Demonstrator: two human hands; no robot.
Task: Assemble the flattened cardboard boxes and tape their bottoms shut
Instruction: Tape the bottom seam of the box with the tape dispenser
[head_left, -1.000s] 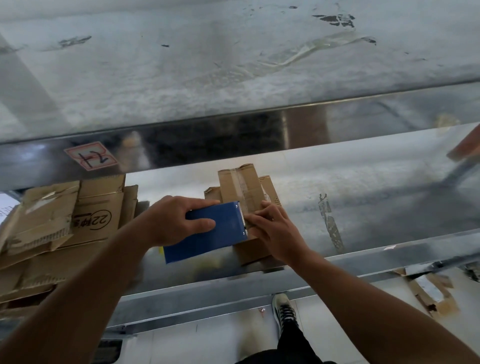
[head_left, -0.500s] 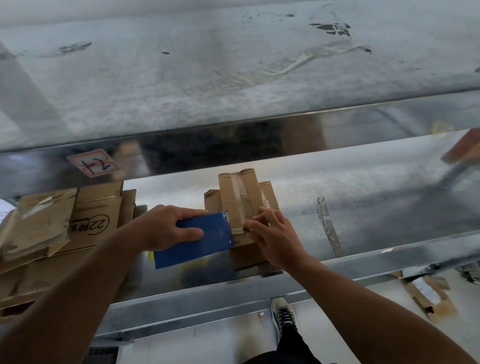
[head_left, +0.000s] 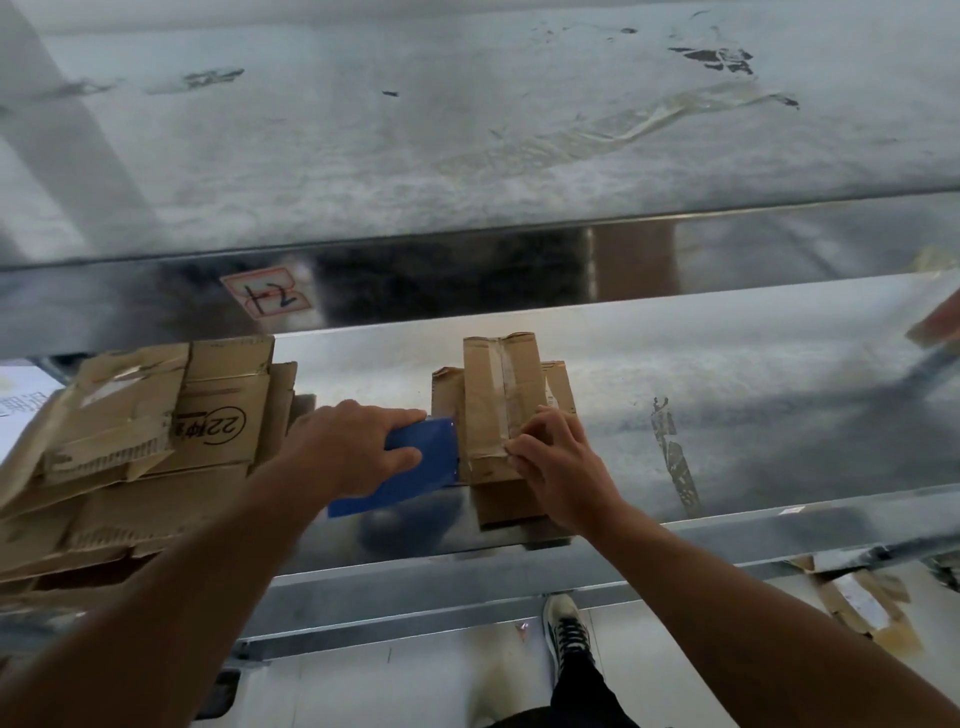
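Two grips: clasps blue plastic tape dispenser (head_left: 415, 467) in left hand (head_left: 353, 447), pinches near end of long brown cardboard box (head_left: 493, 405), just rightward, with right hand (head_left: 558, 467).

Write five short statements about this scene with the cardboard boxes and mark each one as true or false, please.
1. The left hand holds a blue tape dispenser. True.
2. The right hand touches the small box. True.
3. The small box has no tape on it. False: a strip of clear tape runs along the seam on its top.
4. The pile of flat cardboard lies to the right of the small box. False: it lies to the left of it, beyond the left hand.
5. Both hands hold the blue tape dispenser. False: only the left hand holds it.
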